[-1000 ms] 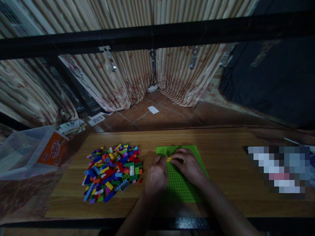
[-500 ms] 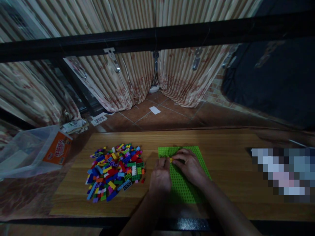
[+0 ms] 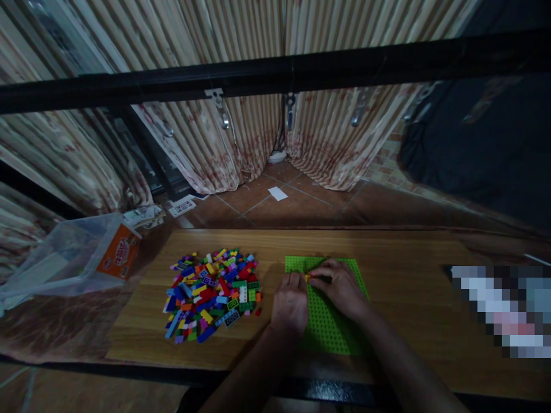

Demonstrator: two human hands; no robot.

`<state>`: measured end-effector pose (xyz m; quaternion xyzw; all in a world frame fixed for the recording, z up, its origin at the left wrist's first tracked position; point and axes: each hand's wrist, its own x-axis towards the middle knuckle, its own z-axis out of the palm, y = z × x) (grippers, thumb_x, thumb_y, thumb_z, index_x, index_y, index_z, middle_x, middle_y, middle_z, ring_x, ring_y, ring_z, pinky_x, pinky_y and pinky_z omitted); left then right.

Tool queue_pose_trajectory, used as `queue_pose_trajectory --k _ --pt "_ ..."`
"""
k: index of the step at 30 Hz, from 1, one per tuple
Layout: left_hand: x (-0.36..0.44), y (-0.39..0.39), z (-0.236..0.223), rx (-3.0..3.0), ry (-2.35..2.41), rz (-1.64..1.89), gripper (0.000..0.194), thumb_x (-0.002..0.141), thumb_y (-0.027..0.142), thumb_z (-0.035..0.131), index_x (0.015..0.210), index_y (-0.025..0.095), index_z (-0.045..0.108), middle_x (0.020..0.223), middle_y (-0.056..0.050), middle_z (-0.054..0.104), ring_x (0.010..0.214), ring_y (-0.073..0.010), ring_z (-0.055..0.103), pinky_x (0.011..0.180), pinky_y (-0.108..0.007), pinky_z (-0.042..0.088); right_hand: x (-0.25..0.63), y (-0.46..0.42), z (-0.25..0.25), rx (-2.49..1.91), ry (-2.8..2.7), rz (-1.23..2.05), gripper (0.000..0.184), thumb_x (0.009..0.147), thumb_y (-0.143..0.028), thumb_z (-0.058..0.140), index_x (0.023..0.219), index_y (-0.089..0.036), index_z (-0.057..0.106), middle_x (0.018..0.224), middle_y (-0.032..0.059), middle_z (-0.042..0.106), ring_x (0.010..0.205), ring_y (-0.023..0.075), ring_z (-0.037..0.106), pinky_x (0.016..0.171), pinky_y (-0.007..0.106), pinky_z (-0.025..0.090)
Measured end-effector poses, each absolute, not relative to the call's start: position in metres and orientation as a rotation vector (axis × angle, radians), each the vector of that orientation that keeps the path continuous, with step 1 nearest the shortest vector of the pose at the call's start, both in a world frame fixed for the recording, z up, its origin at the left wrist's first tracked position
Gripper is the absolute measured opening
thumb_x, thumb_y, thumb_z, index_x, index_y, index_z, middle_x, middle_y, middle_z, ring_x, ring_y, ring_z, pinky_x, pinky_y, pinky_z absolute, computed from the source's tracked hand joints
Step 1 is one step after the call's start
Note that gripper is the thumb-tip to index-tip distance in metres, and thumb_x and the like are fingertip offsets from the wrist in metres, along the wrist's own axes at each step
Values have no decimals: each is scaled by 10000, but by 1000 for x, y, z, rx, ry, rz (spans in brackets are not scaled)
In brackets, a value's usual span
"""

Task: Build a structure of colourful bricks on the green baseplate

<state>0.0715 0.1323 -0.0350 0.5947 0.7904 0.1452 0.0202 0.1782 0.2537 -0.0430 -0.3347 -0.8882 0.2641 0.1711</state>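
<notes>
A green studded baseplate [image 3: 329, 327] lies on the wooden table, partly covered by both my hands. Over its upper part, my right hand [image 3: 342, 287] pinches a small yellow brick [image 3: 307, 278] between thumb and fingers. My left hand [image 3: 290, 304] rests on the plate's left edge with its fingers curled, the tips close to the yellow brick. What those left fingers hold, if anything, is hidden. To the left of my hands spreads a pile of mixed coloured bricks [image 3: 215, 292].
The wooden table [image 3: 404, 321] runs wide beneath everything. A clear plastic bin [image 3: 77, 252] with an orange label stands off its left end. A pixelated object [image 3: 503, 310] lies at the right. Striped curtains [image 3: 249, 132] hang behind a dark horizontal bar [image 3: 267, 71].
The whole view has shifted, so the table and bricks appear slightly farther right. Both hands stay at the same part of the baseplate, around the yellow brick.
</notes>
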Motion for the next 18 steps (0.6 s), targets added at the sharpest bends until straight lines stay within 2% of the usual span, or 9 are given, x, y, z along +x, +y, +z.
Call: queue_pose_trajectory --k 7,10,15,18 --pt "77 129 -39 1745 2449 576 481 842 -2 341 1249 97 577 1134 -150 630 1032 -282 588 882 -397 535 185 250 -53 -814 -2576 536 205 878 -344 626 1051 -368 734 1033 42 640 999 256 556 861 430 413" --pt "79 128 -39 1685 2434 632 486 836 23 368 1283 83 550 1180 -174 609 1048 -290 588 896 -399 529 188 251 -57 -738 -2591 479 236 907 -368 575 1097 -362 714 1057 46 639 1002 252 556 867 435 415" --pt "74 124 -36 1584 2334 820 441 835 106 453 1262 137 560 1129 -125 635 997 -267 615 859 -369 535 192 256 -62 -654 -2584 459 275 912 -423 540 1094 -315 715 1081 65 641 1005 259 568 875 448 434" --pt "62 119 -29 1510 2343 987 389 882 158 437 1245 169 577 1112 -105 644 980 -243 622 864 -359 530 193 258 -62 -630 -2583 476 288 904 -457 535 1064 -309 723 1054 64 652 990 258 585 870 445 454"
